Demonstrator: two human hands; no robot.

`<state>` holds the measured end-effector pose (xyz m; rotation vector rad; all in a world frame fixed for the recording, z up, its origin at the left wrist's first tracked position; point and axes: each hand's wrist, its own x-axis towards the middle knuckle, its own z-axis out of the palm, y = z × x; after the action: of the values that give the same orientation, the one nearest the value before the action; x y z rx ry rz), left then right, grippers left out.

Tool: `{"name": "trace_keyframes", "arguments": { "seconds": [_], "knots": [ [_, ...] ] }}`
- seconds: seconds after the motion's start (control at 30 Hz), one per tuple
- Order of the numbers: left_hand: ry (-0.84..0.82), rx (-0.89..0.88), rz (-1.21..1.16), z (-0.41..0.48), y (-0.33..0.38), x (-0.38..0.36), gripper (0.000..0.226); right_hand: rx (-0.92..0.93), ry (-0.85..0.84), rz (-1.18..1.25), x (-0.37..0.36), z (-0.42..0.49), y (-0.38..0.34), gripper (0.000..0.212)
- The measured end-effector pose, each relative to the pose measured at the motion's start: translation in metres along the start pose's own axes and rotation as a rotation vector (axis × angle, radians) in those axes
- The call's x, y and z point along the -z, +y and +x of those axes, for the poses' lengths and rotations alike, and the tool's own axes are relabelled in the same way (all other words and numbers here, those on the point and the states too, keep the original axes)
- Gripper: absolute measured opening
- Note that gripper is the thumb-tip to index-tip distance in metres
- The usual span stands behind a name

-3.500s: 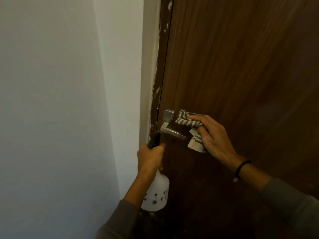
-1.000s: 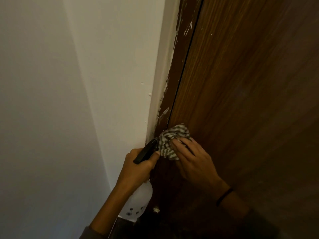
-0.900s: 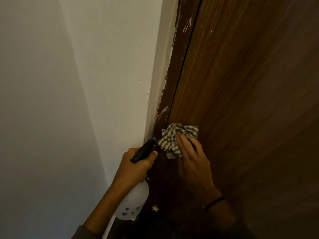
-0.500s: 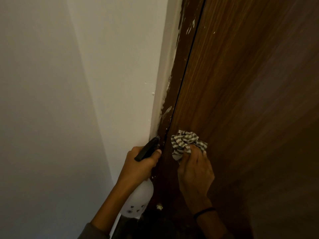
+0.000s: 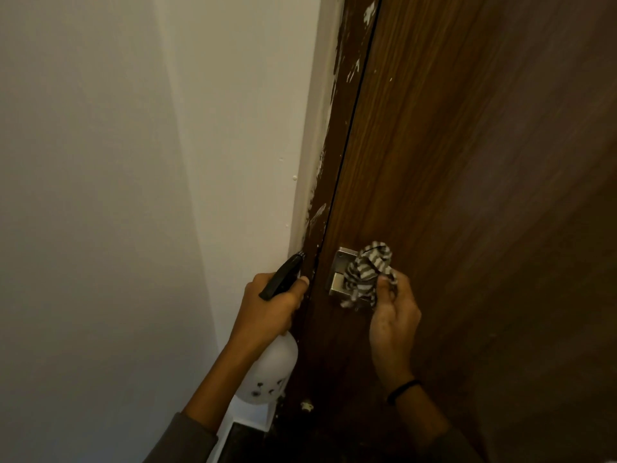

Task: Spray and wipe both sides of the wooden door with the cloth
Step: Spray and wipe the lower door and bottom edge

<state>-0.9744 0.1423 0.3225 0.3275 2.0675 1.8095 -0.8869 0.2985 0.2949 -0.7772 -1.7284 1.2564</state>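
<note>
Head view: right hand (image 5: 394,315) pinches a crumpled grey-and-white striped cloth (image 5: 367,274) in curled fingertips, with the cloth bunched over the square brushed-metal door handle (image 5: 338,282) just above that hand. Left hand (image 5: 267,309) is wrapped round the black trigger head of a round white plastic spray bottle (image 5: 270,365). The bottle body hangs below the fist, nozzle up by the brown door frame with flaking white paint (image 5: 329,182). The dark brown wood-grain door (image 5: 467,195) fills everything above and right of the right hand and looks closed; 1 of 2 sides faces us.

Risks, my guess:
- Loose cloth folds could snag on the lever.
- Weight on the lever could unlatch the door.
- A squeeze now would probably wet the frame or the matte white wall (image 5: 133,195) left of the left hand, not the door.
- Rubbing the frame could lift more paint.

Door smooth and veneer-like, metal hard-edged, cloth soft and floppy.
</note>
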Motion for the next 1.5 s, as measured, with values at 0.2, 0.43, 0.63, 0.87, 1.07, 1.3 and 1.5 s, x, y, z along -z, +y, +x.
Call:
{"name": "trace_keyframes", "arguments": {
  "seconds": [0.2,0.43,0.63,0.87,1.07,1.3,1.5],
  "knots": [
    [0.030,-0.024,0.013,-0.004,0.000,0.010,0.033,0.581,-0.023,-0.145,-0.004,0.022,-0.020,0.028],
    [0.070,-0.014,0.027,-0.003,0.000,0.016,0.032,1.189,-0.706,-1.582,-0.047,0.020,0.031,0.070],
    [0.081,-0.021,0.053,-0.007,0.000,0.021,0.034,1.121,-1.024,-2.026,-0.067,0.003,0.063,0.058],
    [0.059,-0.014,0.054,-0.010,-0.004,0.024,0.035,0.128,-0.831,-1.115,0.029,0.015,0.121,0.035],
    [0.035,0.012,0.037,-0.003,-0.003,0.010,0.034,-0.683,-0.147,0.195,0.069,0.011,0.123,0.029],
    [-0.015,0.004,0.031,-0.002,0.005,-0.003,0.035,-0.459,-0.264,0.557,0.043,0.026,0.042,0.038],
    [0.012,0.007,0.057,-0.001,0.000,0.000,0.034,-0.182,-0.472,0.341,0.035,0.036,0.018,0.028]
  ]
}}
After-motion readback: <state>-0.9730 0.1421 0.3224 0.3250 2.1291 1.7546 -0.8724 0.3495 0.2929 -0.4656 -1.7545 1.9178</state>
